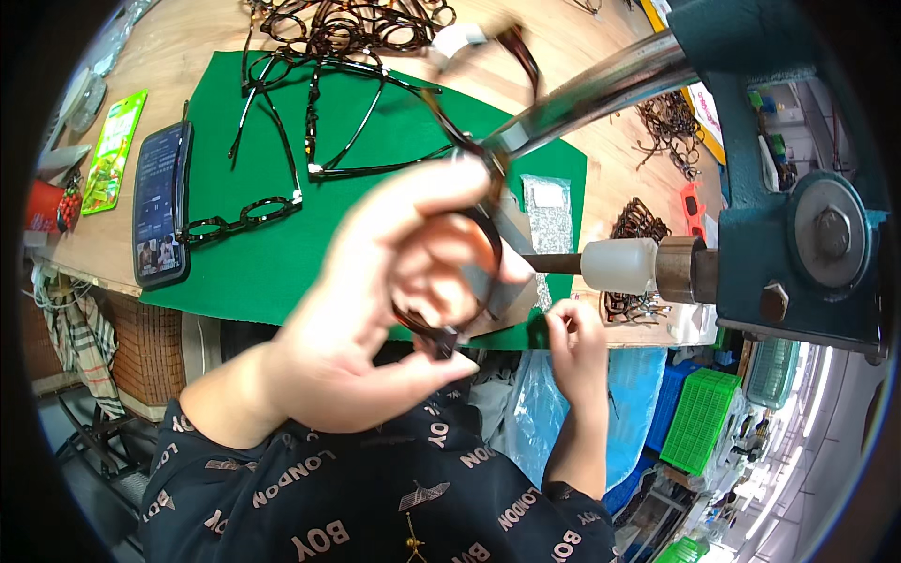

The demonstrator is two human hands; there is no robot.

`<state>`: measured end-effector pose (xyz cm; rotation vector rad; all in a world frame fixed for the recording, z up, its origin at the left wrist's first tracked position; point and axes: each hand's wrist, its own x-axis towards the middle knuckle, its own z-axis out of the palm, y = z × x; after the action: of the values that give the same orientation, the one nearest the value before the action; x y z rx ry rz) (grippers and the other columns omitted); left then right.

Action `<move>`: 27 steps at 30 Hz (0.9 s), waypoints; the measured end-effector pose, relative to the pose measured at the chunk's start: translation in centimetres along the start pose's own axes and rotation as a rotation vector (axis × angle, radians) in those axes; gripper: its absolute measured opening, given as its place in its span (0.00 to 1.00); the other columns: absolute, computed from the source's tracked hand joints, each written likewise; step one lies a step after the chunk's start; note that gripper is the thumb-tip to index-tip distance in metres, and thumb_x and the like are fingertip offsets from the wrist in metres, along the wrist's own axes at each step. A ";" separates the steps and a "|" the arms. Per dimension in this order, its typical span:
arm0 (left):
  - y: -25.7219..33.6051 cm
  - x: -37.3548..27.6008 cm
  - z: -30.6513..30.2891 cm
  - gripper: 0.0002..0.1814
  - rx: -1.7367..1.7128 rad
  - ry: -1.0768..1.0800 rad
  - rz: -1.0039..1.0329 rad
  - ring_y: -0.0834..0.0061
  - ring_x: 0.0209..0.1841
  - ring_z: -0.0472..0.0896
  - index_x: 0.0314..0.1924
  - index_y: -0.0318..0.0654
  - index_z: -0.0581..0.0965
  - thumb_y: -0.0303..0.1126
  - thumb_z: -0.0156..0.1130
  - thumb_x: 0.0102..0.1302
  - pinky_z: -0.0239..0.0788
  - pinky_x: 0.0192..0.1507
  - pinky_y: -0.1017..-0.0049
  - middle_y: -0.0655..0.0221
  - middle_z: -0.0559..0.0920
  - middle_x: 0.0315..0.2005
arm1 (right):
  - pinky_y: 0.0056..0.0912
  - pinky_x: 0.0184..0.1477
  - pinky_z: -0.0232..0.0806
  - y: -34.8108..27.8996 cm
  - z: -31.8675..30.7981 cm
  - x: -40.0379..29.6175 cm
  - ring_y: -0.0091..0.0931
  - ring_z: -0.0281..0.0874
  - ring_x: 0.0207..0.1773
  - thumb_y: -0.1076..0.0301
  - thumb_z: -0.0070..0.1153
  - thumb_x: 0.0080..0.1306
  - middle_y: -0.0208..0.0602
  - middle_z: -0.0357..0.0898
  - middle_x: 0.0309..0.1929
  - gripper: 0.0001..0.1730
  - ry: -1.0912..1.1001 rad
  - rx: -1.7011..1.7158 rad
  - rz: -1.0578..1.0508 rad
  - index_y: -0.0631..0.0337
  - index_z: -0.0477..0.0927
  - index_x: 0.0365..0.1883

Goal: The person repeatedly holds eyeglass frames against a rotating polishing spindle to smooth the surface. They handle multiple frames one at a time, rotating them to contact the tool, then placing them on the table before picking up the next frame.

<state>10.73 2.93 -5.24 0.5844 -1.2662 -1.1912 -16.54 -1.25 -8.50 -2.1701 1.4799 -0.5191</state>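
My left hand (366,302) holds a tortoiseshell eyeglass frame (498,239) close to the camera, its fingers around one rim; hand and frame are blurred. My right hand (581,345) is at the near edge of the green mat (281,267), fingers curled, beside a small bag of tiny metal parts (550,225). Whether it pinches something is not clear. A bench press with a white plastic collar (618,266) stands to the right, its thin rod pointing towards the held frame. Another glasses frame (264,208) lies on the mat at left, partly over a smartphone (158,211).
A pile of tortoiseshell frames (352,28) covers the mat's far edge. More frames (637,222) and orange glasses (693,210) lie behind the press at right. A green snack packet (115,151) is at far left. Green crates (700,421) stand beyond the wooden table (77,246).
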 end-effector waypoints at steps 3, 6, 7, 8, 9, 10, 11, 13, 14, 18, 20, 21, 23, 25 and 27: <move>-1.7 -0.7 2.0 0.48 -0.129 -0.069 -0.113 0.71 0.49 0.73 0.67 0.41 0.46 0.13 0.61 0.50 0.68 0.35 0.84 0.53 0.66 0.58 | 0.26 0.42 0.64 -4.7 -1.7 0.0 0.27 0.72 0.34 0.79 0.50 0.60 0.34 0.74 0.29 0.03 -0.047 0.624 0.037 0.64 0.70 0.26; -2.4 -0.9 3.2 0.45 -0.074 -0.111 -0.144 0.65 0.61 0.67 0.66 0.40 0.47 0.12 0.58 0.52 0.71 0.46 0.80 0.54 0.59 0.63 | 0.31 0.43 0.66 -7.7 -1.4 0.6 0.30 0.73 0.35 0.78 0.53 0.58 0.34 0.75 0.28 0.04 -0.128 0.756 -0.283 0.63 0.71 0.27; -2.6 -0.9 3.6 0.44 -0.089 -0.101 -0.115 0.65 0.61 0.67 0.66 0.40 0.48 0.12 0.58 0.52 0.70 0.47 0.78 0.55 0.59 0.63 | 0.32 0.43 0.66 -8.0 -1.3 0.8 0.31 0.74 0.36 0.77 0.55 0.58 0.35 0.75 0.29 0.04 -0.141 0.672 -0.368 0.62 0.71 0.27; -2.3 -0.6 3.5 0.44 -0.054 -0.098 -0.089 0.66 0.61 0.66 0.66 0.39 0.48 0.12 0.58 0.53 0.70 0.49 0.77 0.55 0.59 0.63 | 0.33 0.42 0.67 -8.5 -1.2 0.7 0.34 0.75 0.36 0.76 0.56 0.57 0.36 0.75 0.29 0.05 -0.101 0.660 -0.344 0.62 0.72 0.27; -2.0 -0.4 3.4 0.43 -0.016 -0.091 -0.067 0.66 0.62 0.66 0.66 0.39 0.49 0.12 0.58 0.53 0.69 0.50 0.76 0.55 0.59 0.63 | 0.33 0.41 0.67 -8.6 -1.1 0.9 0.34 0.75 0.35 0.76 0.56 0.57 0.36 0.75 0.29 0.05 -0.096 0.622 -0.386 0.62 0.72 0.27; -1.9 -0.5 3.4 0.43 -0.011 -0.094 -0.072 0.66 0.62 0.65 0.66 0.39 0.49 0.12 0.58 0.53 0.69 0.51 0.75 0.55 0.59 0.63 | 0.34 0.41 0.67 -8.6 -1.1 1.2 0.35 0.75 0.35 0.75 0.56 0.57 0.36 0.75 0.29 0.05 -0.091 0.584 -0.427 0.62 0.72 0.27; -1.8 -0.5 3.3 0.43 -0.006 -0.096 -0.077 0.66 0.62 0.65 0.66 0.38 0.49 0.12 0.58 0.53 0.68 0.52 0.74 0.55 0.59 0.63 | 0.34 0.40 0.68 -8.7 -1.0 1.5 0.35 0.75 0.35 0.75 0.56 0.58 0.36 0.75 0.29 0.04 -0.085 0.546 -0.468 0.61 0.72 0.27; -1.7 -0.6 3.2 0.42 -0.006 -0.090 -0.110 0.65 0.63 0.64 0.66 0.38 0.50 0.12 0.57 0.52 0.67 0.54 0.72 0.56 0.59 0.64 | 0.35 0.39 0.68 -9.0 -1.1 1.7 0.36 0.75 0.35 0.75 0.56 0.57 0.37 0.75 0.29 0.04 -0.069 0.471 -0.515 0.62 0.72 0.27; -1.5 -0.7 3.1 0.42 -0.007 -0.083 -0.137 0.65 0.63 0.64 0.66 0.38 0.50 0.12 0.56 0.52 0.66 0.55 0.71 0.56 0.58 0.64 | 0.36 0.39 0.68 -9.0 -1.2 1.9 0.37 0.75 0.35 0.75 0.56 0.57 0.37 0.75 0.29 0.04 -0.067 0.444 -0.534 0.62 0.72 0.28; -1.7 -0.6 3.1 0.42 -0.015 -0.088 -0.186 0.65 0.64 0.63 0.66 0.37 0.49 0.12 0.54 0.51 0.63 0.58 0.69 0.57 0.58 0.64 | 0.37 0.39 0.69 -9.2 -1.4 2.0 0.38 0.76 0.35 0.75 0.57 0.56 0.38 0.75 0.29 0.05 -0.048 0.328 -0.581 0.62 0.73 0.28; -1.4 -0.5 3.1 0.42 -0.047 -0.087 -0.247 0.65 0.65 0.62 0.66 0.37 0.49 0.12 0.53 0.51 0.62 0.59 0.69 0.57 0.58 0.64 | 0.37 0.39 0.69 -9.2 -1.6 2.1 0.38 0.76 0.35 0.75 0.58 0.55 0.39 0.75 0.29 0.05 -0.045 0.296 -0.592 0.62 0.74 0.28; -1.3 -0.4 3.1 0.42 -0.062 -0.085 -0.276 0.65 0.65 0.62 0.66 0.37 0.49 0.12 0.53 0.51 0.62 0.60 0.69 0.58 0.58 0.64 | 0.37 0.39 0.69 -9.2 -1.7 2.1 0.39 0.76 0.35 0.75 0.58 0.54 0.39 0.75 0.29 0.05 -0.044 0.280 -0.599 0.62 0.74 0.28; -1.3 -0.3 3.1 0.42 -0.074 -0.084 -0.296 0.65 0.65 0.61 0.66 0.38 0.49 0.12 0.52 0.51 0.62 0.59 0.69 0.58 0.58 0.64 | 0.36 0.38 0.69 -9.2 -1.8 2.2 0.38 0.76 0.34 0.75 0.59 0.54 0.38 0.76 0.29 0.06 -0.031 0.246 -0.615 0.62 0.74 0.28; -1.2 -0.2 3.1 0.43 -0.092 -0.081 -0.324 0.65 0.66 0.61 0.66 0.38 0.48 0.12 0.52 0.51 0.63 0.59 0.70 0.58 0.58 0.64 | 0.36 0.37 0.69 -9.2 -1.9 2.2 0.38 0.76 0.34 0.75 0.59 0.53 0.38 0.76 0.29 0.06 -0.021 0.221 -0.619 0.62 0.75 0.28; -1.1 -0.1 3.1 0.43 -0.118 -0.077 -0.359 0.66 0.66 0.61 0.67 0.39 0.48 0.12 0.52 0.51 0.63 0.59 0.71 0.58 0.58 0.65 | 0.35 0.37 0.69 -9.2 -2.0 2.2 0.37 0.76 0.34 0.75 0.60 0.53 0.37 0.76 0.29 0.06 -0.015 0.201 -0.611 0.62 0.75 0.28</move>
<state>7.47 3.41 -5.40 0.7037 -1.1759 -1.5884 -9.82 -0.68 -1.57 -2.4275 0.6914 -0.8074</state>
